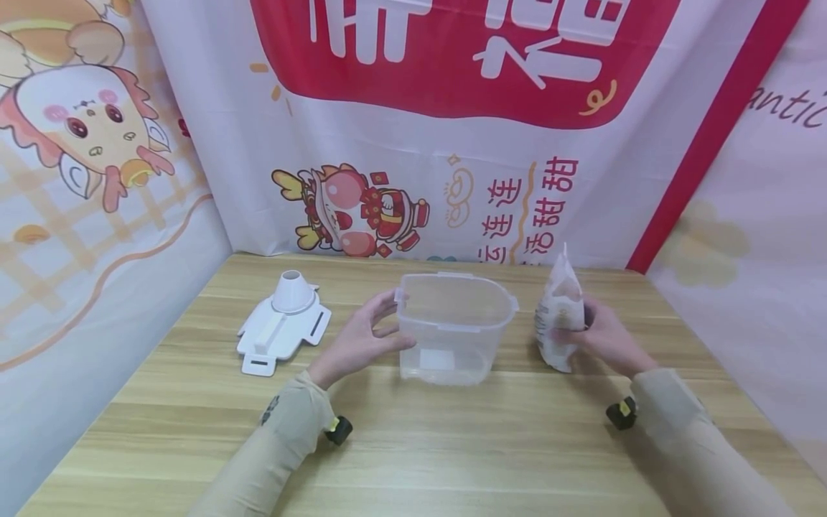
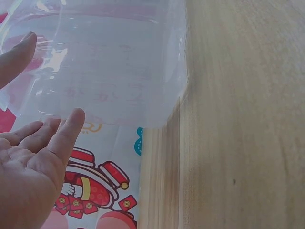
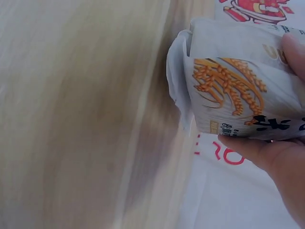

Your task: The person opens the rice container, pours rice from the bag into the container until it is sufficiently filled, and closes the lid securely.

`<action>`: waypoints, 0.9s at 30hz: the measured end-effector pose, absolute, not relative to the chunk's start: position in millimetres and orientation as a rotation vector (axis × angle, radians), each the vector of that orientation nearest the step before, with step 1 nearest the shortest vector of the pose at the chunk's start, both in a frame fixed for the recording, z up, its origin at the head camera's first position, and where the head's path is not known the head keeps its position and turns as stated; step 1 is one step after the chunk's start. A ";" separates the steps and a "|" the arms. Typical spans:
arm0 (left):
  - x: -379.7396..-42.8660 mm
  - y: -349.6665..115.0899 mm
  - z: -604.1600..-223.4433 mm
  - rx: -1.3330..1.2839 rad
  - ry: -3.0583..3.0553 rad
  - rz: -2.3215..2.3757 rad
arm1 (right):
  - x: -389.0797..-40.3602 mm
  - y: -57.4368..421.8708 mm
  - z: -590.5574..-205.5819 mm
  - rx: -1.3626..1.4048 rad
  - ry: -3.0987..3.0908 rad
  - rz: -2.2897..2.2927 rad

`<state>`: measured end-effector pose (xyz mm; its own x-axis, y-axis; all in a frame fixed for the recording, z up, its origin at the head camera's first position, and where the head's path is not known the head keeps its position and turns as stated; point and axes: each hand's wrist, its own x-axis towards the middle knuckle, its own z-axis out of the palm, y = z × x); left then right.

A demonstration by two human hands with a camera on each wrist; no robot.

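A clear plastic bin [image 1: 452, 359] stands upright on the table, its top open. At its left side is my left hand [image 1: 368, 334], the thumb toward the front wall and the fingers near the rim; these fingers look fairly straight in the left wrist view, beside the clear wall [image 2: 109, 62]. My right hand [image 1: 607, 334] grips a white printed bag [image 1: 561, 316] to the right of the bin. Orange grain ears decorate the bag [image 3: 228, 86] in the right wrist view. Whether its bottom end touches the table cannot be told.
On the left of the wooden table [image 1: 452, 452] lies a white flat plastic piece [image 1: 284, 330] with slotted tabs and a cone-shaped spout. A printed cloth [image 1: 413, 136] hangs behind the table, and more cloth covers both sides.
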<state>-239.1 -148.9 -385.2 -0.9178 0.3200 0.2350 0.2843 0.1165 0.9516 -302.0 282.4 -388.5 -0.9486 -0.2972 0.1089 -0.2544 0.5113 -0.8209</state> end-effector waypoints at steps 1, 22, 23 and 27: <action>-238.0 -148.3 -384.3 0.627 2.321 1.973 | -300.8 281.2 -387.1 -0.489 2.685 -1.455; -242.2 -149.9 -383.1 0.649 2.347 1.969 | -284.0 244.0 -338.3 -0.508 2.650 -1.544; -242.3 -149.9 -383.3 0.654 2.343 1.971 | -283.5 243.7 -338.1 -0.515 2.652 -1.538; -241.6 -150.1 -385.5 0.645 2.363 1.952 | -282.0 244.8 -340.7 -0.526 2.656 -1.506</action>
<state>-241.6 -150.1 -385.5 -0.9151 0.3168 0.2493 0.3047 0.1386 0.9423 -282.0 244.8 -340.7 -0.9414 -0.3120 0.1278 -0.2698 0.4700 -0.8404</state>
